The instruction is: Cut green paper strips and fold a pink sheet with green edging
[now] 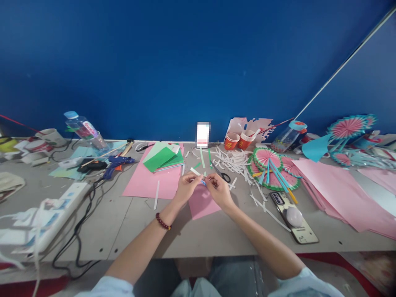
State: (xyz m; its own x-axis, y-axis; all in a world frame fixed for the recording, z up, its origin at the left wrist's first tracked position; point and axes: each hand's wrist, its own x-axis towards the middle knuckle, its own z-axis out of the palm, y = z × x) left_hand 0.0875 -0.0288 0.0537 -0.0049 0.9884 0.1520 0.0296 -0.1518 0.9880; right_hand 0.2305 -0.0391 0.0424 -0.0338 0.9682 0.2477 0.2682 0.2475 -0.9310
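Note:
My left hand (186, 187) and my right hand (220, 190) meet over the front of the table, fingertips pinched together. Between them is a small blue-and-white piece (203, 182), mostly covered by my fingers, so its exact kind is unclear. A pale strip (194, 171) shows just beyond my left fingers. Below both hands lies a pink paper sheet (202, 206). Black-handled scissors (225, 177) rest right beside my right hand. Green paper strips (202, 157) lie a little farther back.
Green paper (161, 159) lies on a larger pink sheet (139, 181) at left, near a blue glue gun (119, 162) and a power strip (62, 216). To the right are white paper scraps (236, 163), watermelon-pattern fans (272, 167), a phone (305, 231) and red paper cups (232, 141).

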